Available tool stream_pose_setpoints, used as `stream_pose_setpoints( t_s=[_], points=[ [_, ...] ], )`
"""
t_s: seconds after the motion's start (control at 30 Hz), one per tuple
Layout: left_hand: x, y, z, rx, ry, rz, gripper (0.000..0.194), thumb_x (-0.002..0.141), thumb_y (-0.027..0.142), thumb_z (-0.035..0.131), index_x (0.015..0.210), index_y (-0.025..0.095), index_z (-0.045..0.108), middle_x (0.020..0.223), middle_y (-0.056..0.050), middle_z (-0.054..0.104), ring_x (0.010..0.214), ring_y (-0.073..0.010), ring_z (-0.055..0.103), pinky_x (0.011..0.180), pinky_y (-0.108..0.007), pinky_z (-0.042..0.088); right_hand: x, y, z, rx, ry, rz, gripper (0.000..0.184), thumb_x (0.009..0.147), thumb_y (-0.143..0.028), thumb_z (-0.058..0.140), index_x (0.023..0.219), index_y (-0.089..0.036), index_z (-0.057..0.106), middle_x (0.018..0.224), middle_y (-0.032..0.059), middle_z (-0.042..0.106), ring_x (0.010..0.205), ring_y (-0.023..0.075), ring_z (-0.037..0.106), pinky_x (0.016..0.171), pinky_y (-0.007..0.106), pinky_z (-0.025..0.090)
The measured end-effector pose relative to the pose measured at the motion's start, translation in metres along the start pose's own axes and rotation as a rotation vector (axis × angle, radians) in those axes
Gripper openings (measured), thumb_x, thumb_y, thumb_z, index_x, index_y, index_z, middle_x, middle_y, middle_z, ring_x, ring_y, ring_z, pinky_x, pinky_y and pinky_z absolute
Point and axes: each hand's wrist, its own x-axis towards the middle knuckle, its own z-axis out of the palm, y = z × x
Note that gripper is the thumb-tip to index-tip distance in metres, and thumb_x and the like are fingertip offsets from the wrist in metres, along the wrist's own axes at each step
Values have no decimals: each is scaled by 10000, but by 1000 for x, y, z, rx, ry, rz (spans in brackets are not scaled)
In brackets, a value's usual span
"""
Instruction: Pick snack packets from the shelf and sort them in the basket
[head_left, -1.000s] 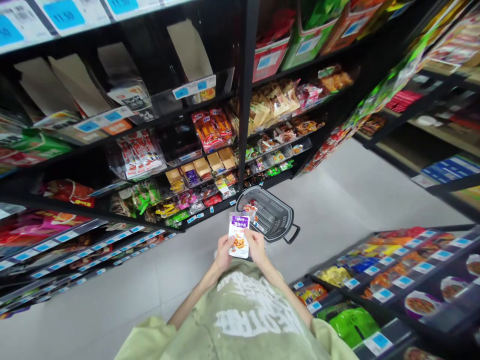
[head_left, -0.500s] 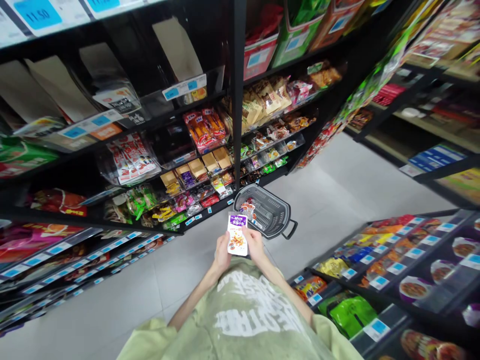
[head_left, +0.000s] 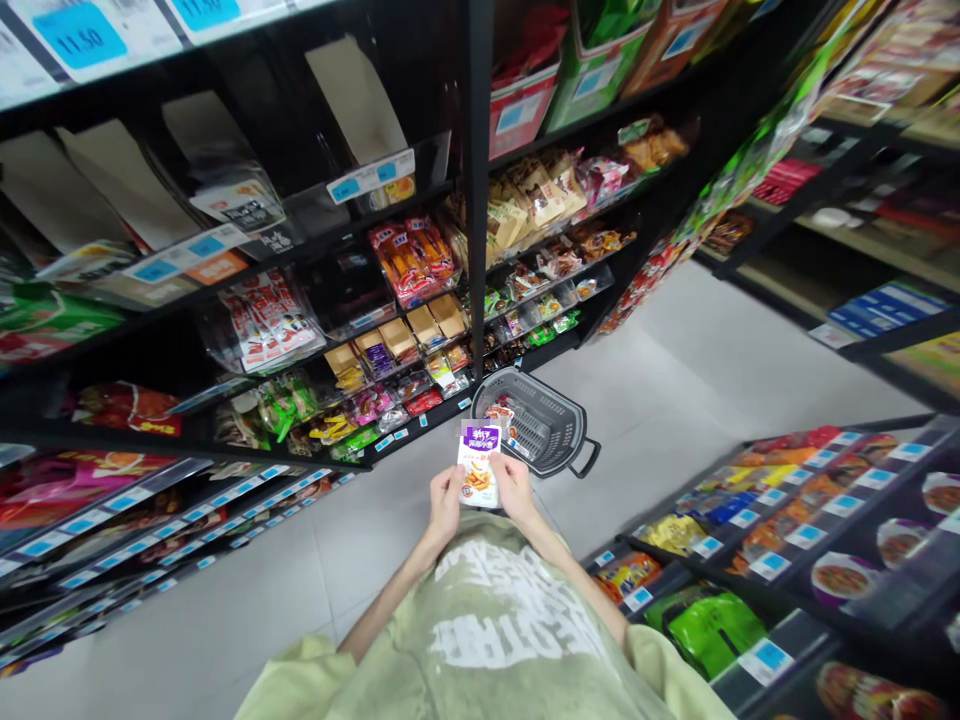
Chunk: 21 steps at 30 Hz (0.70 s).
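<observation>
A white and purple snack packet is held upright in front of my chest, its printed front facing me. My left hand grips its left edge, and my right hand pinches the right edge with the thumb on the front. The fingers behind the packet are hidden. Just beyond it, a dark grey shopping basket rests on the floor with its handle out to the right. A few small packets lie in the basket's left end, partly covered by the one I hold.
Black shelves of packaged snacks rise ahead and to the left, split by a black upright post. At the lower right stands a rack of noodle packs and cups. Grey tiled floor runs between the shelves.
The packet is tilted a little differently and has shifted slightly right; both hands keep hold of it. The view has moved very slightly, while the basket stays in place on the floor.
</observation>
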Motion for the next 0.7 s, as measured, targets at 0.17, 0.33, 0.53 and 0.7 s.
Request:
stream_pose_setpoints(
  t_s=[0.17, 0.33, 0.53, 0.7],
  points=[
    [2, 8, 0, 133, -14, 106, 398, 770, 498, 644, 605, 136, 627, 585, -11, 594, 539, -128, 481, 540, -234, 361, 2, -3, -5, -26, -7, -66, 441, 842, -542, 535, 708, -139, 655, 674, 41, 653, 587, 159, 534, 564, 257, 430],
    [5, 2, 3, 50, -16, 73, 402, 761, 514, 641, 622, 139, 601, 615, -16, 587, 564, -137, 493, 561, -241, 378, 2, -7, -8, -66, -31, -87, 451, 855, -542, 521, 715, -138, 663, 664, 30, 643, 586, 155, 530, 569, 252, 429],
    [5, 1, 7, -31, 41, 89, 320, 729, 470, 687, 792, 174, 584, 690, 15, 571, 613, -131, 520, 590, -217, 403, 2, -7, -9, -43, -44, -62, 454, 836, -558, 535, 736, -141, 684, 669, 35, 651, 583, 163, 529, 560, 256, 431],
    [6, 3, 8, -21, -7, 26, 343, 726, 483, 681, 721, 163, 556, 660, 16, 550, 590, -121, 501, 574, -211, 396, 1, -7, -12, -50, -46, -56, 435, 842, -539, 537, 723, -146, 681, 668, 33, 647, 583, 164, 524, 558, 258, 423]
  ],
)
